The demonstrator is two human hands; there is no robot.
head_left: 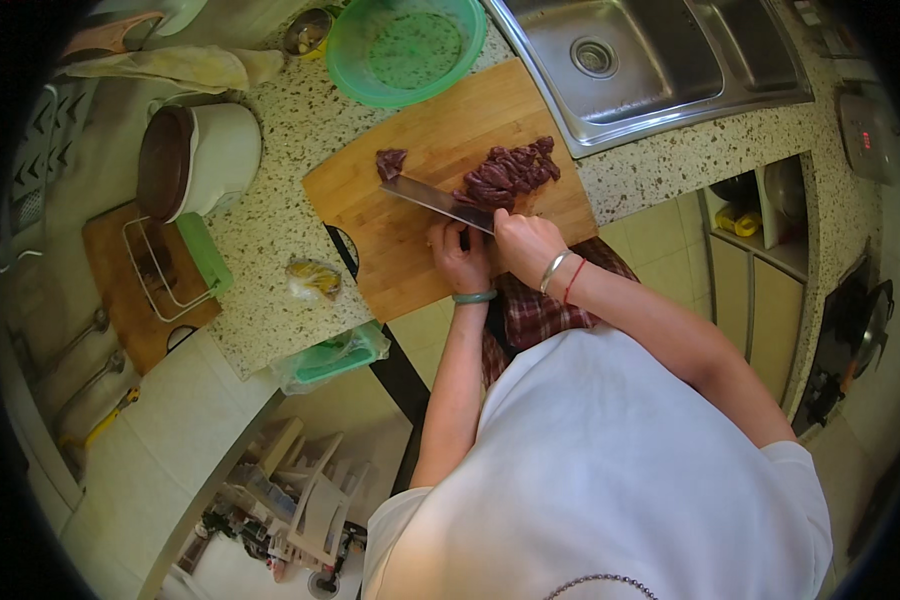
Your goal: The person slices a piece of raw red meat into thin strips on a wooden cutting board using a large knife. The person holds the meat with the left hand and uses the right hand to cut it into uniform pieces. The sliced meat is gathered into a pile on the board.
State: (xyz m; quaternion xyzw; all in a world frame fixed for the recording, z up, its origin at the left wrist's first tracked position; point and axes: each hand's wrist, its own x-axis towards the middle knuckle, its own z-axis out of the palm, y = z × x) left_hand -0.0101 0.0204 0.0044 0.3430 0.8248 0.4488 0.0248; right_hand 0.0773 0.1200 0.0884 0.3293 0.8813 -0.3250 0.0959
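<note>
My right hand (pixel 528 246) is closed round the handle of a kitchen knife (pixel 430 200). Its broad blade slants to the far left, low over a wooden cutting board (pixel 370 220). Close against the near side of the blade, my left hand (pixel 460 262) has its fingers curled round a dark gap. The blade partly covers those fingertips, and what they hold is unclear. Beyond the knife lies a pile of dark red sliced meat (pixel 510 172). A smaller lump of meat (pixel 391 162) sits by the blade's tip, apart from the pile.
A green basin (pixel 338 62) stands behind the board, with a steel sink (pixel 570 128) to its right. On the left are a white pot-like appliance (pixel 228 155), a small wrapped yellow packet (pixel 314 279) and another board (pixel 120 250). A bag-lined green bin (pixel 330 362) hangs at the counter edge.
</note>
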